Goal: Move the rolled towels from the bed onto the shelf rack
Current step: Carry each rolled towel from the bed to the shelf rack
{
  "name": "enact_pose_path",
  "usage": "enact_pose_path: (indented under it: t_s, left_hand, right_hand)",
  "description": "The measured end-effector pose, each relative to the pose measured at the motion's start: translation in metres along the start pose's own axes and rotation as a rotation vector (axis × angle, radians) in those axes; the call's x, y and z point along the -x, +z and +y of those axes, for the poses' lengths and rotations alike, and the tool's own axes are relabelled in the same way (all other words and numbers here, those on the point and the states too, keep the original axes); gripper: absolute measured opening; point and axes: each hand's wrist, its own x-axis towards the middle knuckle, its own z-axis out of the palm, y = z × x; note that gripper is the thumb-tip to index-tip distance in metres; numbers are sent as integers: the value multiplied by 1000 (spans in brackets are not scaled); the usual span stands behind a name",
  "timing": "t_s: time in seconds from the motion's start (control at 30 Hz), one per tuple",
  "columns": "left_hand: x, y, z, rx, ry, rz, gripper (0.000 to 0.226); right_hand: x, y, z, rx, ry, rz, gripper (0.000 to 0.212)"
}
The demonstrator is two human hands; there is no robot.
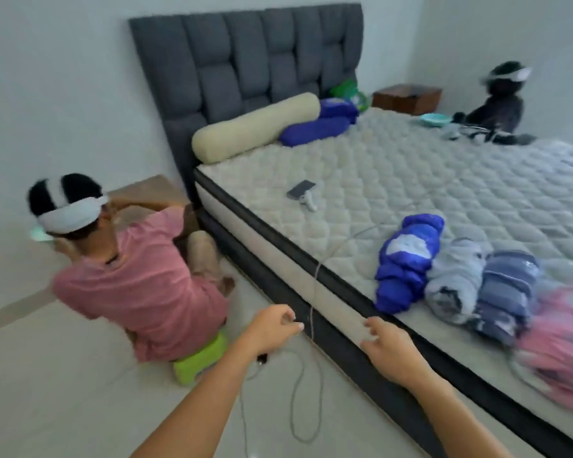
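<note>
While both hands hang free above the floor, the rolled towels wait on the bed.

I see my left hand [273, 325] and right hand [389, 352] held out short of the bed [361, 180], fingers loosely curled and gripping nothing; the left fingers are near a thin cable [315, 292] that trails off the mattress edge, and I cannot tell whether they touch it. Four rolled towels lie side by side near that edge, presumably lined up for easy reach: a blue towel [407, 262], a grey towel [454, 279], a striped towel [506, 292] and a pink towel [559, 345]. No shelf rack is in view. A person in a pink shirt [139, 285] sits on a green stool [199, 358] beside the bed.
</note>
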Motion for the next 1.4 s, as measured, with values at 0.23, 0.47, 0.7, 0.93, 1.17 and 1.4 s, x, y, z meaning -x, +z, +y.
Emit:
enact_pose_path:
  t_s: [0.23,0.47,0.7,0.93,1.17,1.4]
  left_hand:
    - [-105,160,178,-34,244,-406,15]
    - [-143,281,286,10,266,-757,21]
    - [-204,364,384,155,80,-896,33]
    - [-227,431,434,-156,-266,-1191,63]
    - [-219,465,430,-371,-570,-1266,105]
    - [-208,490,410,-63,-724,-1192,89]
  right_hand:
    - [46,-97,177,-290,485,376,38]
    - [45,-144,271,-377,734,585,33]
    - [27,-202,336,-480,947,771,33]
    - [7,-221,393,-712,1094,801,59]
    - [-41,-273,493,-966,1058,751,94]
    - [-77,-250,541,-1146,1104,594,111]
